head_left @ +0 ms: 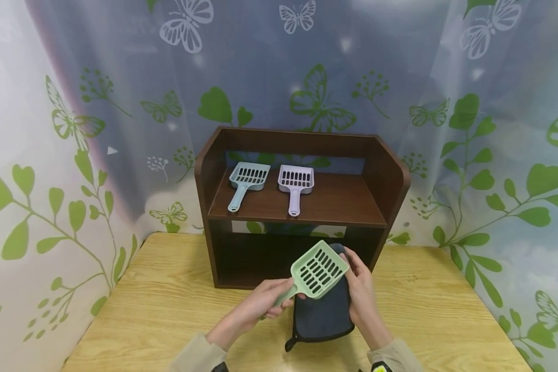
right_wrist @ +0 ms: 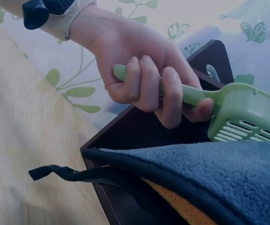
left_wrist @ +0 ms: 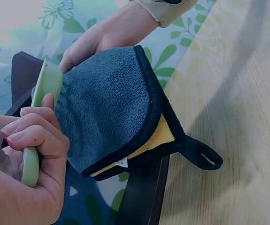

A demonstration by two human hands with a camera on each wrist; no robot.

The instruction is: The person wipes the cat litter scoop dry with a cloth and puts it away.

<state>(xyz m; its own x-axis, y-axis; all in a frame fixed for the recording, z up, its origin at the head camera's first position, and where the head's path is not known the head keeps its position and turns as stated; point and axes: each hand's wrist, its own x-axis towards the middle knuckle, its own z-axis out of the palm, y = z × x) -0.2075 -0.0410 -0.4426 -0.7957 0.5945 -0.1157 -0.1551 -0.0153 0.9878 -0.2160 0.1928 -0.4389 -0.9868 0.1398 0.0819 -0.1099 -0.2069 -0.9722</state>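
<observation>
In the head view my left hand (head_left: 268,298) grips the handle of a green slotted litter scoop (head_left: 317,269), its fingers curled round it. The scoop's head tilts up toward the right, over a dark blue cloth (head_left: 323,320). My right hand (head_left: 361,284) holds the upper right part of that cloth, close beside the scoop's rim. Seen from the left wrist, the cloth (left_wrist: 111,98) is folded and plush, with black edging, a yellow-orange inner side and a hanging loop (left_wrist: 205,157). Most right-hand fingers are hidden behind it there.
A dark brown two-tier shelf (head_left: 302,135) stands on the wooden table (head_left: 167,299) ahead of my hands. On its upper board lie a blue scoop (head_left: 242,194) and a lilac scoop (head_left: 295,199). Patterned curtains (head_left: 269,62) enclose the back and sides.
</observation>
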